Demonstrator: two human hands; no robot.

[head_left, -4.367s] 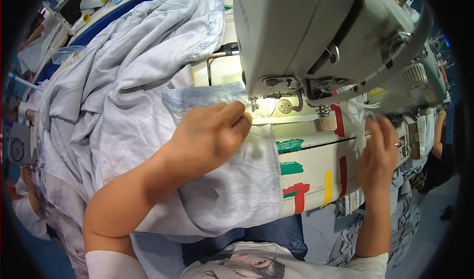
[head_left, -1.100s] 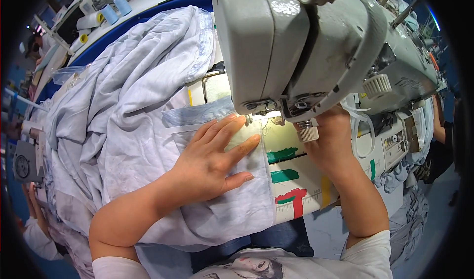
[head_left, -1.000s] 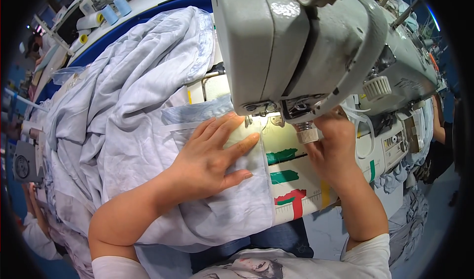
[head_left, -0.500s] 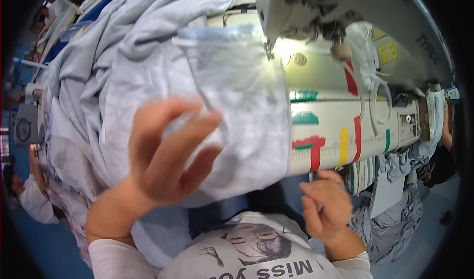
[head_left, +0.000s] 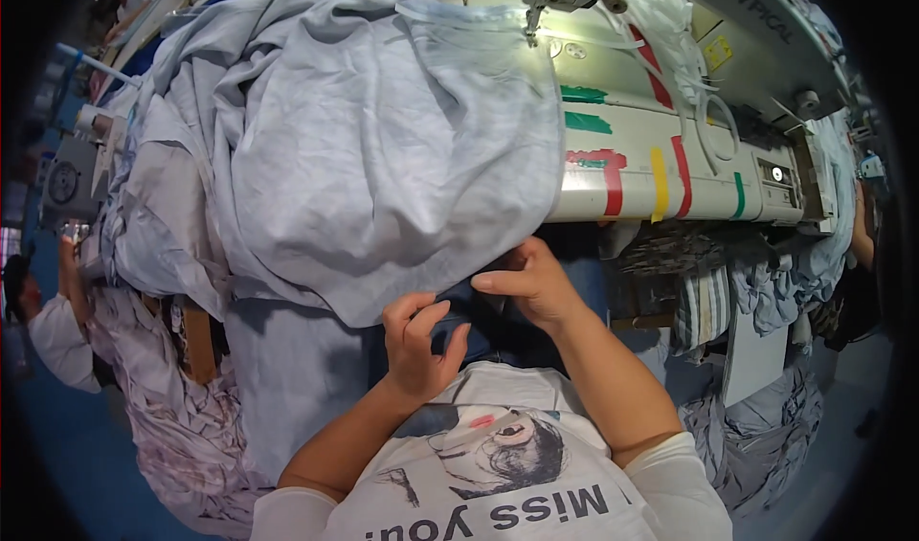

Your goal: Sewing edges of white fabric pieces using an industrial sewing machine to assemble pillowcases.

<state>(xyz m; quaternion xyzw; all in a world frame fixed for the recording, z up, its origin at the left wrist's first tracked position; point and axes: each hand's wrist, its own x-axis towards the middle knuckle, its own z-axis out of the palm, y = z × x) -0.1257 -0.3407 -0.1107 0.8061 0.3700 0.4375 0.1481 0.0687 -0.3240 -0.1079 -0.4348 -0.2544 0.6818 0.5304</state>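
A light grey-blue cloth (head_left: 383, 158) spreads in soft folds over the sewing table, its far right corner lying at the needle and presser foot (head_left: 532, 32) of a sewing machine. My right hand (head_left: 538, 287) is at the cloth's near edge, thumb stretched out to the left and fingertips up against or just under the edge. My left hand (head_left: 418, 342) hovers over my lap, just short of that edge. Its fingers are loosely bent, with the thumb apart, and nothing shows in them.
Coloured tape strips (head_left: 659, 182) mark the pale machine bed (head_left: 728, 172). White tubing (head_left: 723, 129) loops beside the machine head (head_left: 766, 24). Heaped cloth (head_left: 187, 397) hangs at lower left, more garments (head_left: 751, 436) at lower right. Another person (head_left: 62, 335) works at far left.
My left hand has come down off the cloth toward my lap. My right hand has moved left to the cloth's near edge. The machine now appears higher in view.
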